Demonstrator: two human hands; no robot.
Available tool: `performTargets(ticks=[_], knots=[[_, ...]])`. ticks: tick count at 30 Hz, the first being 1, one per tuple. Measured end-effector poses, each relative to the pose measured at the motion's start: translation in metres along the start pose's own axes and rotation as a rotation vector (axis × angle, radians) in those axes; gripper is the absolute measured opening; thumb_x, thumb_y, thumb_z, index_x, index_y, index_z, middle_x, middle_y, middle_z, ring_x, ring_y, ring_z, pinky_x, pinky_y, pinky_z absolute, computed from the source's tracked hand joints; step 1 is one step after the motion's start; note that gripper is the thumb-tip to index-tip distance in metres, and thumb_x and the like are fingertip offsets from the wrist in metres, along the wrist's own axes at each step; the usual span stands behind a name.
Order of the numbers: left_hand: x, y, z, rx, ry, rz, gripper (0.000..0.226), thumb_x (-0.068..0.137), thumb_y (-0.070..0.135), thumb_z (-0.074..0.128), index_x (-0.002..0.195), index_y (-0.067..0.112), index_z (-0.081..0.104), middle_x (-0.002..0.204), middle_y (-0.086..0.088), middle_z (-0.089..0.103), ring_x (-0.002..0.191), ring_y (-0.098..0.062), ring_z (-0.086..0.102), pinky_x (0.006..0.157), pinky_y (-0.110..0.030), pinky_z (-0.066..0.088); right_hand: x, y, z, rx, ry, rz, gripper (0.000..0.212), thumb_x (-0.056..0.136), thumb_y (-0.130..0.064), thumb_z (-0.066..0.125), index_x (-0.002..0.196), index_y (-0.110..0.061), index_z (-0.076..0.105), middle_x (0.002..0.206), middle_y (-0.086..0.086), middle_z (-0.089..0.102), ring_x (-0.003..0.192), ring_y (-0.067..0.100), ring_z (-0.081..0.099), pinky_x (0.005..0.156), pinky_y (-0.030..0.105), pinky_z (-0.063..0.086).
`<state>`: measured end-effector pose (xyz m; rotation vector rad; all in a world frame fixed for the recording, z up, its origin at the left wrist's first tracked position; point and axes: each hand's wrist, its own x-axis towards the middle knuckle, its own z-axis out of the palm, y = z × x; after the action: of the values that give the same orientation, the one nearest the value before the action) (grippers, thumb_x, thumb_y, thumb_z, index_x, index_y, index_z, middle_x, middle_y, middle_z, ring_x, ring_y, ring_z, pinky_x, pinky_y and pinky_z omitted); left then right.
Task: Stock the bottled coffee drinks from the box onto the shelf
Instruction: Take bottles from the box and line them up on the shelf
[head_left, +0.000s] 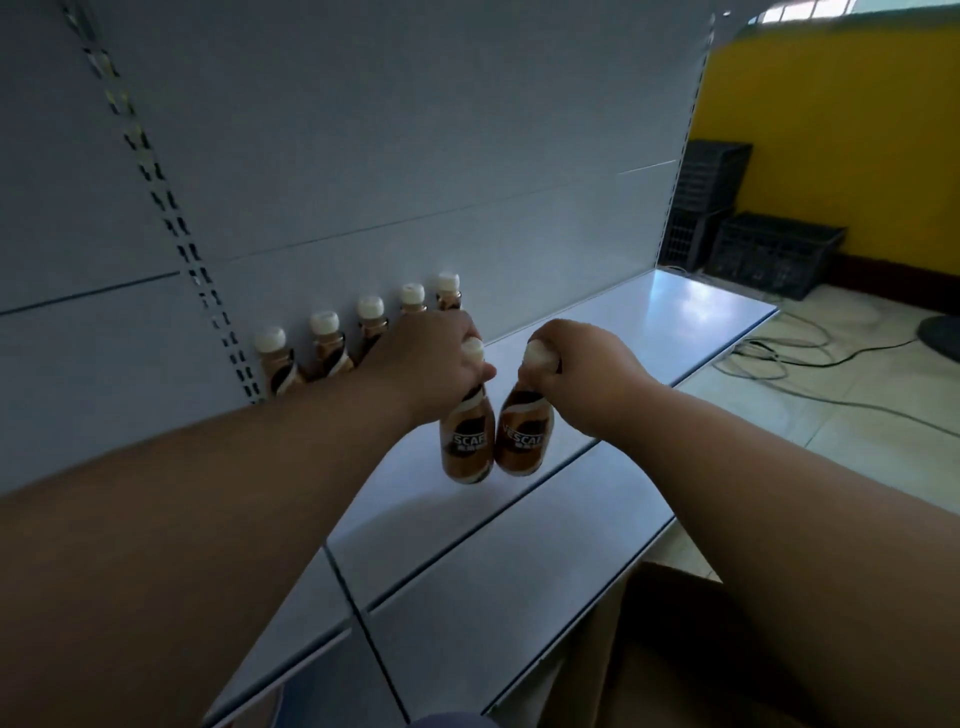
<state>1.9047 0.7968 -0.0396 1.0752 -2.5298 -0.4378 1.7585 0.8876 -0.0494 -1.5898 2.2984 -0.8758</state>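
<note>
Nearest, at lower right, the cardboard box (670, 654) edge. Above the shelf (519, 561), left hand (431, 364) and right hand (587, 379) each grip a coffee bottle (466, 441) (523, 434) by the neck, carried mid-air. Behind, five bottles (371, 325) line the back panel. Placing step; next probably extends the row or starts a second.

Two brown white-capped plastic coffee bottles (488, 436) side by side above grey metal shelf (649, 332); five matching bottles (371, 325) upright along shelf's back; brown cardboard box (670, 654) below shelf's front edge.
</note>
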Motion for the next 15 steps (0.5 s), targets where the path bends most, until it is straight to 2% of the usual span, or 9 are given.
performTargets(ticks=[2,4,7,12,15], knots=[[0.026,0.004,0.004,-0.011,0.002,-0.006,0.03,0.081,0.04,0.073,0.101,0.019,0.063,0.094,0.0,0.066,0.087,-0.019,0.061,0.071,-0.031,0.046,0.023,0.005,-0.008,-0.048,0.004,-0.004,0.022,0.089,-0.022,0.059,0.108,-0.011,0.061,0.099,0.009,0.064,0.087,0.027,0.059,0.066,0.033,0.047],[0.053,0.007,0.008,0.001,-0.012,-0.005,0.03,0.077,0.039,0.077,0.095,0.019,0.063,0.087,0.002,0.064,0.082,-0.017,0.061,0.064,-0.029,0.044,0.046,0.013,-0.014,-0.078,0.006,0.003,0.023,0.089,-0.018,0.058,0.108,-0.006,0.062,0.098,0.014,0.065,0.083,0.031,0.06,0.064,0.036,0.051],[0.092,0.011,0.017,0.078,-0.041,0.024,0.029,0.075,0.036,0.076,0.093,0.018,0.063,0.083,0.001,0.063,0.079,-0.019,0.061,0.059,-0.028,0.04,0.082,0.029,-0.019,-0.143,0.016,0.004,0.023,0.089,-0.017,0.059,0.107,-0.002,0.064,0.101,0.017,0.066,0.091,0.034,0.063,0.073,0.041,0.056],[0.153,0.012,0.044,0.329,-0.071,0.126,0.026,0.079,0.037,0.071,0.089,0.019,0.054,0.08,0.002,0.052,0.072,-0.018,0.05,0.05,-0.028,0.03,0.14,0.062,-0.013,-0.241,0.003,-0.036,0.028,0.089,-0.022,0.062,0.114,-0.009,0.063,0.109,0.009,0.066,0.098,0.026,0.062,0.074,0.027,0.044],[0.182,0.007,0.057,0.411,-0.081,0.133,0.025,0.082,0.036,0.068,0.091,0.019,0.052,0.08,0.003,0.049,0.076,-0.018,0.05,0.055,-0.029,0.034,0.169,0.071,-0.008,-0.254,0.022,-0.07,0.029,0.089,-0.022,0.062,0.116,-0.011,0.062,0.111,0.009,0.065,0.099,0.024,0.061,0.079,0.028,0.047]])
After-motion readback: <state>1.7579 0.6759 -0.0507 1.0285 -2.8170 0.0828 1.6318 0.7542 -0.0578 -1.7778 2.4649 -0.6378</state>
